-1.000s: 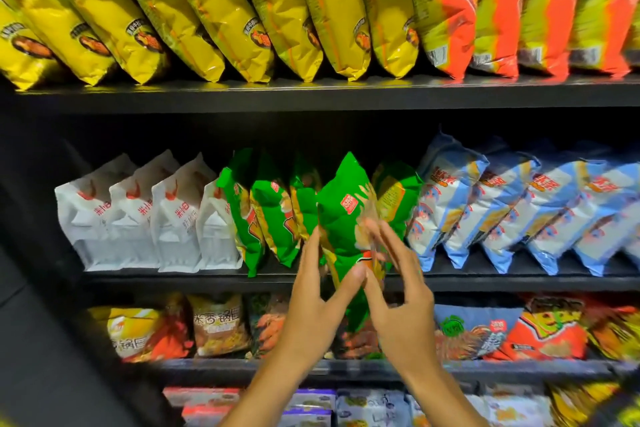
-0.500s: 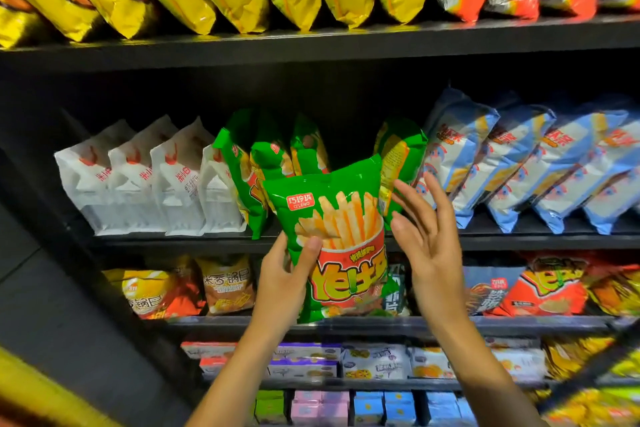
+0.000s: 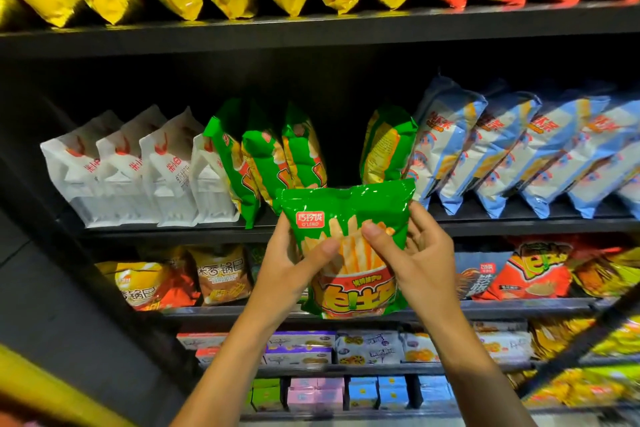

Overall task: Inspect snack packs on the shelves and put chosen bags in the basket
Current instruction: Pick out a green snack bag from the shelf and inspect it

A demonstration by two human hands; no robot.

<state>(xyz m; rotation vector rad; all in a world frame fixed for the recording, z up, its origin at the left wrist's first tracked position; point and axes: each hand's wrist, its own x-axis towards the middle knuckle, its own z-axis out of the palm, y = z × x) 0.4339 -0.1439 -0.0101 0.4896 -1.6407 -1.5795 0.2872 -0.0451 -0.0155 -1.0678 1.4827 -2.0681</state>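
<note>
Clearly we were partway through: one bag was off the shelf and under inspection, none yet in the basket, which we could not see at all. Furthest left on the middle shelf (image 3: 519,224) stood the white bags (image 3: 138,177), then the green bags (image 3: 266,156) with a gap where ours belonged. Our left hand (image 3: 291,263) gripped the green fries bag (image 3: 349,246) along its left edge, thumb pressed across the front. We held the bag upright, front facing us, just before the shelf edge. Our right hand (image 3: 415,253) gripped the bag's right side, thumb on the front, fingers curled behind. Further right leaned the blue bags (image 3: 519,149). Left to do, we judged: decide, then lower it into the basket.
</note>
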